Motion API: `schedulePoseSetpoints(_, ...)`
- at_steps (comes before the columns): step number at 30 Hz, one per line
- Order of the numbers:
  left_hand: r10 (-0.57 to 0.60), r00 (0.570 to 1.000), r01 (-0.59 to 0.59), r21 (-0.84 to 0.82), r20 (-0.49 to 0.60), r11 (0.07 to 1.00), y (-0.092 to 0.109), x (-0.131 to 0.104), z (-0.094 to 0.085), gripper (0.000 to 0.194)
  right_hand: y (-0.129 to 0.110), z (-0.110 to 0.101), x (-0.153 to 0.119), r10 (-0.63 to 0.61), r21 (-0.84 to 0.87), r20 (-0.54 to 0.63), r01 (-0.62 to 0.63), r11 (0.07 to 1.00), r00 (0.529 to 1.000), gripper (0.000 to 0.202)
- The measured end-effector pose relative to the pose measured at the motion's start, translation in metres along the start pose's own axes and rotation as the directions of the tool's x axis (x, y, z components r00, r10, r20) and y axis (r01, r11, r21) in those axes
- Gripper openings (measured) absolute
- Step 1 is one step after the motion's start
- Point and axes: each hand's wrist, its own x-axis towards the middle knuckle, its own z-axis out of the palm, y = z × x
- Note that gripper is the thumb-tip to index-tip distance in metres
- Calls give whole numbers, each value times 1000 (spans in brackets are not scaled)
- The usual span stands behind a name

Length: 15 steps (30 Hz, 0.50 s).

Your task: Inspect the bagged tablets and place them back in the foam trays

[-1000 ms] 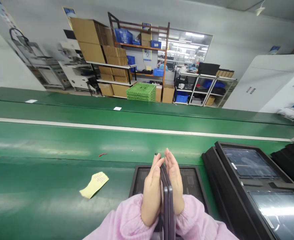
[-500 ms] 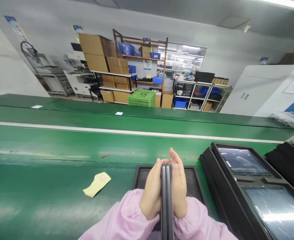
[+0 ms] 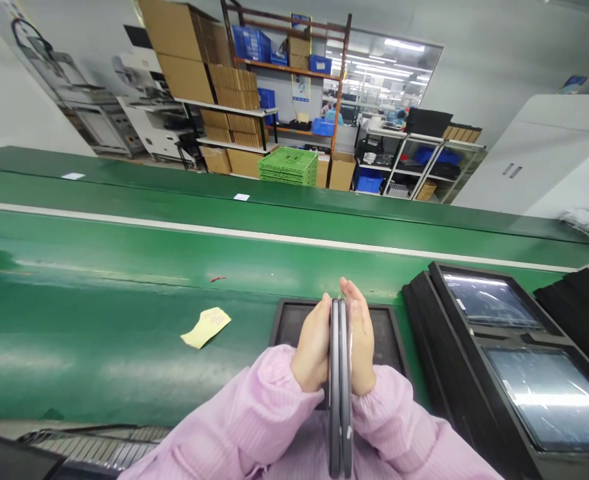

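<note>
Pressed between my palms are two thin dark grey tablets (image 3: 335, 393), standing on edge face to face and seen from the side. My left hand (image 3: 313, 348) lies flat along their left side, and my right hand (image 3: 362, 347) holds the right side with its fingers pointing away from me. A strip of clear film shows beside the right palm. Behind and below the hands lies a black tray (image 3: 285, 321) on the green bench, partly hidden by my hands and sleeves. The tablets' broad faces are hidden.
To the right, stacked black foam trays (image 3: 467, 373) hold tablets with glossy screens (image 3: 549, 393). A torn yellow note (image 3: 207, 327) and a red scrap (image 3: 218, 279) lie on the green bench (image 3: 99, 347). Beyond stand green crates (image 3: 289, 167) and shelves. A wire rack (image 3: 99, 445) shows at lower left.
The view has tilted down, so the bench, trays and background appear higher. More of the tablets' near ends and the wire rack now show. Both hands keep hold of the tablets.
</note>
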Motion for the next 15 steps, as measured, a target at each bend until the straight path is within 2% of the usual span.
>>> schedulePoseSetpoints(6, 6, 999, -6, 2, -40, 1000, -7, 8, -4, 42, 9, -1, 0, 58, 76, -4, -57, 996, 998, 36)
schedulePoseSetpoints(8, 40, 998, -40, -10, -50, 999, -9, 12, -5, 30, 12, -2, 0, 61, 115, -13, -59, 992, 998, 35)
schedulePoseSetpoints(11, 121, 985, -131, -79, -120, 988, -14, 16, -6, 16, 17, -5, 2, 40, 94, -40, -36, 995, 998, 35)
schedulePoseSetpoints(13, 145, 976, -166, -122, -161, 979, -19, 18, -8, 14, 17, -8, 6, 43, 62, 23, -45, 997, 999, 36)
schedulePoseSetpoints(15, 161, 972, -184, -127, -172, 975, -25, 19, -12, 16, 14, -10, 11, 34, 15, 155, -37, 999, 987, 36)
